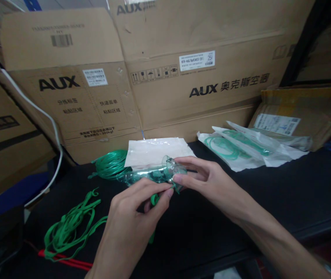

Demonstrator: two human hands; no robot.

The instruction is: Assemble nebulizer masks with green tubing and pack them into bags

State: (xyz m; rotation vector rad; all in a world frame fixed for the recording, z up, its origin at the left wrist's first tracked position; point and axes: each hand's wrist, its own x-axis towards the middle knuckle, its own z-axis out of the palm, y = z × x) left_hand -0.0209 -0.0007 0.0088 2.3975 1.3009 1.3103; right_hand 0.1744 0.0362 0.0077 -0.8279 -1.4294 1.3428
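Observation:
Both my hands meet over a black table (270,193). My left hand (130,221) is closed, its fingertips pinching a green strap and the edge of a clear green plastic mask (156,174). My right hand (203,178) is closed on the mask from the right, thumb and fingers gripping its rounded clear part. A coil of green tubing (110,162) lies just behind the mask, joined to it. An empty clear plastic bag (153,151) lies flat behind the mask.
A bundle of green elastic straps (69,228) lies at the left front, over a red band (66,261). Sealed bags with green tubing (241,149) lie at the right back. Large AUX cardboard boxes (182,77) wall off the back. A white cable (51,128) hangs left.

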